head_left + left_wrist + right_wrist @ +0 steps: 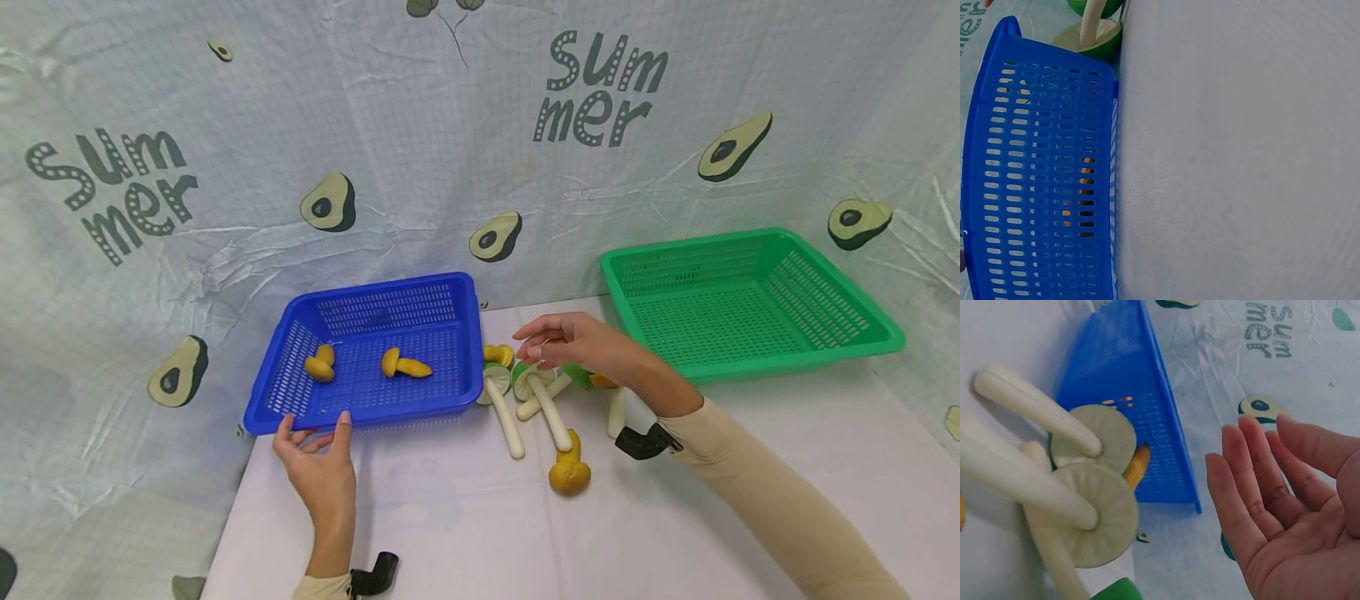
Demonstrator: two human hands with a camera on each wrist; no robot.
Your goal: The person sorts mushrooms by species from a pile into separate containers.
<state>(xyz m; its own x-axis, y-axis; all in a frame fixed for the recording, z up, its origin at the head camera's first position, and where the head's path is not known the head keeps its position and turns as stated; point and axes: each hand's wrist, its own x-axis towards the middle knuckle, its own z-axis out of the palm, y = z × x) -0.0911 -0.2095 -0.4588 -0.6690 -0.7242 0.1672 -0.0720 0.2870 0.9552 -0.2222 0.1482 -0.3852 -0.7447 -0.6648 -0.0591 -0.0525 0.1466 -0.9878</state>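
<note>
My left hand (324,477) touches the near rim of a blue plastic basket (420,408) with its fingertips; its grip is mostly hidden in the left wrist view. Two yellow toy mushrooms, one lying lengthwise (405,365) and one at the left (321,364), are inside. My right hand (581,340) hovers over a group of toy mushrooms, fingers loosely bent and holding nothing. Among these are long white-stemmed mushrooms with green caps, such as one below the hand (547,408). A yellow mushroom (570,473) lies nearer me, and another (498,355) sits against the basket's right side.
A green plastic basket (765,371) with nothing in it stands at the back right. Behind the baskets hangs a sheet printed with avocados and lettering (420,125). Pale cloth (465,533) covers the table.
</note>
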